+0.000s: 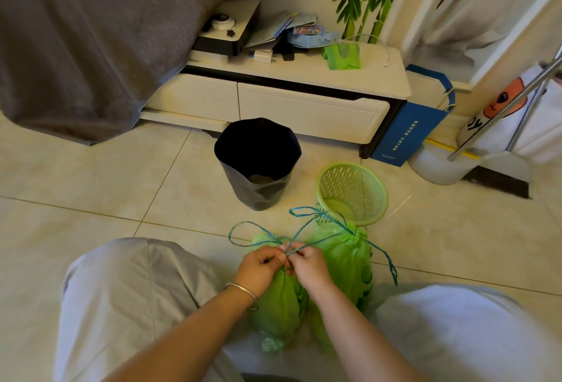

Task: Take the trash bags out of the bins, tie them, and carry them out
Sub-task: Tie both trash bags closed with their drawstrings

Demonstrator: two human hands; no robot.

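Two green trash bags lie on the floor between my knees: the near one (281, 308) under my hands, the other (343, 257) to its right, cinched with a blue drawstring (307, 212). My left hand (261, 267) and my right hand (307, 264) meet above the near bag, each pinching the blue drawstring at its neck. Loops of the string stick up toward the bins. A green lattice bin (352, 193) stands without a bag just beyond. A bin lined with a black bag (257, 162) stands left of it.
A low white cabinet (273, 101) with clutter and a roll of green bags (342, 56) runs along the back. A grey bedcover (91, 31) hangs at the left. A blue paper bag (407, 132), a dustpan (441, 165) and a broom handle stand at the right.
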